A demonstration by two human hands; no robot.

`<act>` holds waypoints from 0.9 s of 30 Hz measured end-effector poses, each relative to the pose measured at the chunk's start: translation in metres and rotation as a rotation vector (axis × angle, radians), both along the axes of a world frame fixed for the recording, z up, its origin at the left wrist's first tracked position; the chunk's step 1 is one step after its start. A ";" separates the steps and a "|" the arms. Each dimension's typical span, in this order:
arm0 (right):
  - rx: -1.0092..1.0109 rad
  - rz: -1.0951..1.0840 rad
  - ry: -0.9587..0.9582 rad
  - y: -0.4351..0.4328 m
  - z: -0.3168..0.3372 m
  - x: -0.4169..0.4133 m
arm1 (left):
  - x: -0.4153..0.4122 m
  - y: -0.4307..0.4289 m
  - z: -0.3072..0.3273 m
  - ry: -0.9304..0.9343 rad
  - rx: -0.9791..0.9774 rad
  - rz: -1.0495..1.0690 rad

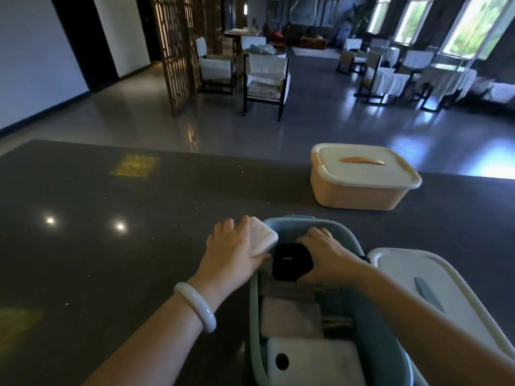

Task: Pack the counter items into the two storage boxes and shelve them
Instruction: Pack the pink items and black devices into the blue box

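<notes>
Boxes two, blue box (254,316), peach box (356,193), one white pack (263,238)

Dim overall, with daylight from the windows (471,26) at upper right, overexposed there to a pale green-white glare. Bluish sheen over the polished floor (348,126) below them. Darker toward the left and the far back, with detail lost in murk. On the dark glossy table (111,260), 2 small bright pinpoint reflections (50,220) and a faint yellow patch of light (135,165). Brightest nearby on the white lid (362,175) of the far box, on the window side. Strong wide-angle bending toward the edges, with the left wall (41,65) leaning. Soft and smeared in the distance and at the lower corners, sharpest near the centre.
</notes>
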State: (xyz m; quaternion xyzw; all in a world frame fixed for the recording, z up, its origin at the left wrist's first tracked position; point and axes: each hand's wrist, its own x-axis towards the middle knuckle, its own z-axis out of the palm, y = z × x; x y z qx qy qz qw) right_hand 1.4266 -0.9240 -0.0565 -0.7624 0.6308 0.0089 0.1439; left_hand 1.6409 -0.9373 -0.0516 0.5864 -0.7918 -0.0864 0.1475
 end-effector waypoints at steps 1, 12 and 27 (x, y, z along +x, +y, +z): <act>0.007 0.030 0.016 0.004 -0.004 0.002 | -0.001 0.001 -0.001 0.005 0.000 -0.005; 0.131 0.148 -0.163 0.038 -0.039 0.011 | -0.002 0.008 0.000 -0.032 -0.004 -0.001; 0.301 0.096 -0.303 0.035 -0.047 0.004 | -0.001 0.009 -0.001 -0.065 -0.003 -0.028</act>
